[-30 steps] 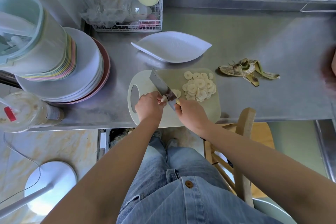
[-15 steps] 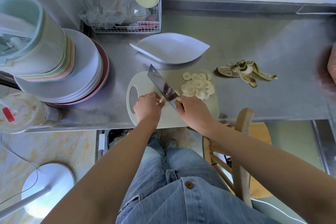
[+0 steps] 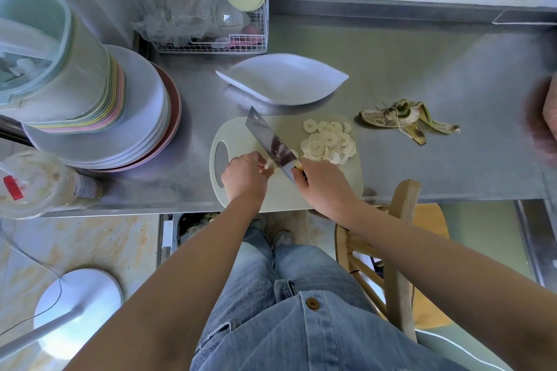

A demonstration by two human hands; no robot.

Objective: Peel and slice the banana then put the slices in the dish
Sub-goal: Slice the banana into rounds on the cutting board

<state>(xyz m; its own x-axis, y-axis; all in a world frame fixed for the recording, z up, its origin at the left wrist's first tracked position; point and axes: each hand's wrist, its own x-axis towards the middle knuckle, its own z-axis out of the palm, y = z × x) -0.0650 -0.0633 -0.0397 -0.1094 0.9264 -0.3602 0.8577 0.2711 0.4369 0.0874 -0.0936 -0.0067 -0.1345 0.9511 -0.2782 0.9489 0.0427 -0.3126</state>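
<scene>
On the pale cutting board (image 3: 238, 132) my left hand (image 3: 245, 178) pinches a short stub of peeled banana (image 3: 269, 164). My right hand (image 3: 325, 187) grips the handle of a cleaver (image 3: 271, 144), whose blade stands just right of the stub, tip pointing away from me. A heap of banana slices (image 3: 328, 143) lies on the board's right part. The white leaf-shaped dish (image 3: 283, 78) sits behind the board with nothing in it. The banana peel (image 3: 404, 119) lies on the steel counter to the right.
A stack of plates (image 3: 144, 111) topped by stacked pastel tubs (image 3: 60, 69) fills the counter's left. A wire rack (image 3: 217, 45) with a plastic bag stands at the back. A plastic cup (image 3: 39, 184) lies at the left edge. A wooden chair (image 3: 401, 238) stands below right.
The cleaver has stayed beside the stub while the view shifted slightly. Both hands remain in place on the board; the slice heap looks the same.
</scene>
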